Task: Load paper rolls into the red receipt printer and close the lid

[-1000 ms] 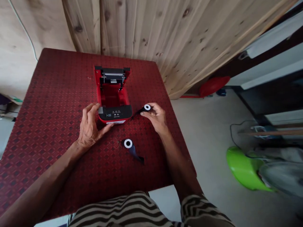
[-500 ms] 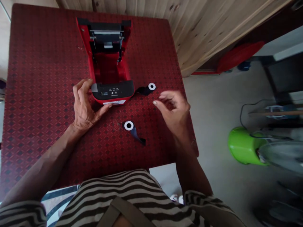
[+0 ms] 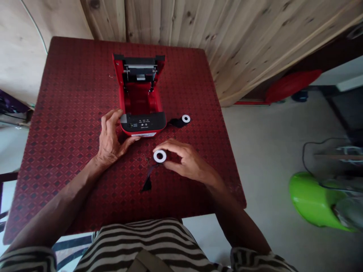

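Observation:
A red and black label printer [image 3: 144,124] stands on the table with its lid raised and its red inner compartment exposed. My left hand [image 3: 109,138] grips its front left corner, thumb along the front face and fingers against the side. In front of the printer, my right hand [image 3: 185,158] pinches a small black ribbon roll [image 3: 163,156] with a white core between thumb and fingers. A loose strip of ribbon [image 3: 147,181] trails from it toward me. A second ribbon roll [image 3: 186,119] rests right of the printer, its dark strip reaching the printer's side.
The table [image 3: 70,113] has a red diamond-patterned cover and butts against a wooden plank wall [image 3: 176,22]. Beyond its right edge, a green bucket [image 3: 309,198] and a dark cable [image 3: 304,151] are on the floor. A red round object [image 3: 295,87] sits farther back.
My right hand has come left and closed round the nearer ribbon roll, whose loose strip has swung to the left. My left hand stays on the printer. The camera view has shifted.

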Available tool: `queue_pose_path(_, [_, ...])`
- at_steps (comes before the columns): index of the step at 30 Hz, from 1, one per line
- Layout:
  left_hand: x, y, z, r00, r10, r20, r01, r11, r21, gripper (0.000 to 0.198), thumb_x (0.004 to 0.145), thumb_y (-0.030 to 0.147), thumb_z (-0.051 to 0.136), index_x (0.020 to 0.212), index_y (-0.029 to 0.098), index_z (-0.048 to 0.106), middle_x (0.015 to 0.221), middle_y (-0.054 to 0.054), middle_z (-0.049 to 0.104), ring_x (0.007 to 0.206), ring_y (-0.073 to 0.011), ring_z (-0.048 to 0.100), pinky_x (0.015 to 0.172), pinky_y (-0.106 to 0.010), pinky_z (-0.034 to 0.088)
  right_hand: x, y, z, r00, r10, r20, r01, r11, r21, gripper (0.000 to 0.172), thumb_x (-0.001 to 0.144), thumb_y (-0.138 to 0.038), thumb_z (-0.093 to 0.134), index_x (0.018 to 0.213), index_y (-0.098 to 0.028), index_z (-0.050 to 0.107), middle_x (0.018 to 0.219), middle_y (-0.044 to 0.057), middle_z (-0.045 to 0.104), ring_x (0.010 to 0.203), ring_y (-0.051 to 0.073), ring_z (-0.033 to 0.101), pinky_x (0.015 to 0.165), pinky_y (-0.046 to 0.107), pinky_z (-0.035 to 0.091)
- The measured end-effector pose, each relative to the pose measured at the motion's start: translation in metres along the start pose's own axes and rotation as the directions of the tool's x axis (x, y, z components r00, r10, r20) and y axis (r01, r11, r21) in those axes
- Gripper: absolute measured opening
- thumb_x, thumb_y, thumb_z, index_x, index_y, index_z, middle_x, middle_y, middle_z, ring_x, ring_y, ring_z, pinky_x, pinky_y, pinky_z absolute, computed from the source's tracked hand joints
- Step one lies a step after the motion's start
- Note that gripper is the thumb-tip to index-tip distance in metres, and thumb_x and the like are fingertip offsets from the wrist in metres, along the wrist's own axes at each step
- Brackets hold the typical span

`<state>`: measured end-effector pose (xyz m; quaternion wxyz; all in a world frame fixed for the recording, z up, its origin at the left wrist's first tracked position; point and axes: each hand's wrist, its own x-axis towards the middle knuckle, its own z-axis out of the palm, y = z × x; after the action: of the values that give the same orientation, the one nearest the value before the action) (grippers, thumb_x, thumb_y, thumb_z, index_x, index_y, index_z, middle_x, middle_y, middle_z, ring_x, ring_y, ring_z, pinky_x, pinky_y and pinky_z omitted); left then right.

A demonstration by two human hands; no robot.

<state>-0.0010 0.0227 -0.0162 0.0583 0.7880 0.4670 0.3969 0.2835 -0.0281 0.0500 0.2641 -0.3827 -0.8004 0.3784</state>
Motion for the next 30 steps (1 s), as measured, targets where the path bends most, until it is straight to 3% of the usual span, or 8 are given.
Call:
queue_pose_path(3, [-0.001, 0.001, 0.000, 0.999, 0.052, -0.014, -0.052, 0.999, 0.014, 0.092, 0.090, 0.070, 0.070, 0.158, 0.019, 0.033, 0.145, -0.021, 0.055, 0.137, -0.0381, 0.055, 0.107, -0.054, 0.056, 0.024, -0.020, -0.032, 0.992, -0.085, -0.094, 0.066, 0.979, -0.191, 0.034, 0.095, -0.017, 0.069, 0.128, -0.026, 0.069, 0.122, 0.006, 0.077, 0.114, 0.024, 0.072, 0.102, 0.047, 0.058])
queue_pose_path(6, [0.000, 0.001, -0.001, 0.997, 0.077, -0.030, -0.077, 0.997, -0.009, 0.084, 0.097, 0.061, 0.067, 0.161, 0.019, 0.031, 0.146, -0.021, 0.054, 0.138, -0.0368, 0.055, 0.109, -0.053, 0.056, 0.068, -0.024, -0.051, 0.981, -0.154, -0.119, 0.092, 0.907, -0.411, 0.033, 0.097, -0.019, 0.069, 0.129, -0.024, 0.068, 0.124, 0.007, 0.075, 0.117, 0.028, 0.067, 0.107, 0.052, 0.054])
queue_pose_path(12, [0.002, 0.004, -0.003, 0.995, 0.074, -0.064, -0.076, 0.997, -0.034, 0.086, 0.093, 0.056, 0.075, 0.160, 0.022, 0.034, 0.142, -0.018, 0.058, 0.134, -0.0328, 0.058, 0.109, -0.052, 0.058, 0.142, -0.007, -0.042, 0.992, -0.113, 0.061, 0.127, 0.797, -0.591, 0.026, 0.094, -0.004, 0.060, 0.114, -0.017, 0.071, 0.112, 0.009, 0.074, 0.115, 0.028, 0.063, 0.106, 0.048, 0.054])
queue_pose_path(17, [0.003, 0.006, -0.002, 0.997, 0.053, -0.054, -0.054, 0.998, -0.025, 0.088, 0.091, 0.056, 0.077, 0.160, 0.022, 0.034, 0.141, -0.018, 0.058, 0.133, -0.0328, 0.058, 0.107, -0.051, 0.060, 0.151, -0.007, -0.030, 0.994, -0.070, 0.089, 0.112, 0.700, -0.705, 0.029, 0.091, 0.005, 0.054, 0.095, -0.016, 0.073, 0.093, 0.010, 0.073, 0.104, 0.028, 0.065, 0.097, 0.044, 0.056])
queue_pose_path(20, [0.002, 0.005, -0.001, 0.997, 0.051, -0.056, -0.053, 0.998, -0.034, 0.089, 0.091, 0.056, 0.078, 0.160, 0.021, 0.034, 0.142, -0.018, 0.057, 0.134, -0.0329, 0.058, 0.107, -0.050, 0.060, 0.151, -0.016, -0.025, 0.998, -0.013, 0.060, 0.054, 0.637, -0.769, 0.029, 0.093, 0.003, 0.053, 0.094, -0.015, 0.076, 0.093, 0.013, 0.075, 0.104, 0.030, 0.065, 0.088, 0.042, 0.057])
queue_pose_path(24, [0.002, 0.004, -0.001, 0.995, 0.060, -0.074, -0.063, 0.997, -0.048, 0.089, 0.091, 0.056, 0.078, 0.159, 0.018, 0.036, 0.142, -0.019, 0.057, 0.135, -0.0319, 0.057, 0.110, -0.049, 0.059, 0.155, -0.039, -0.021, 0.986, 0.153, 0.072, -0.027, 0.564, -0.825, 0.032, 0.099, -0.002, 0.049, 0.102, -0.010, 0.080, 0.100, 0.018, 0.077, 0.109, 0.032, 0.066, 0.084, 0.040, 0.056])
queue_pose_path(28, [0.003, 0.005, 0.000, 0.995, 0.062, -0.083, -0.066, 0.996, -0.053, 0.089, 0.090, 0.054, 0.079, 0.159, 0.019, 0.037, 0.142, -0.019, 0.057, 0.135, -0.0317, 0.057, 0.111, -0.049, 0.058, 0.165, -0.047, -0.021, 0.948, 0.283, 0.145, -0.043, 0.564, -0.824, 0.040, 0.100, 0.000, 0.041, 0.114, -0.005, 0.078, 0.109, 0.023, 0.077, 0.106, 0.033, 0.072, 0.084, 0.043, 0.058])
queue_pose_path(30, [0.003, 0.005, 0.000, 0.994, 0.068, -0.084, -0.072, 0.996, -0.050, 0.088, 0.090, 0.053, 0.080, 0.160, 0.019, 0.037, 0.142, -0.019, 0.057, 0.135, -0.0317, 0.057, 0.111, -0.049, 0.058, 0.171, -0.038, -0.022, 0.956, 0.248, 0.156, -0.037, 0.631, -0.775, 0.037, 0.101, -0.003, 0.044, 0.113, -0.004, 0.078, 0.109, 0.024, 0.078, 0.104, 0.034, 0.075, 0.087, 0.044, 0.058])
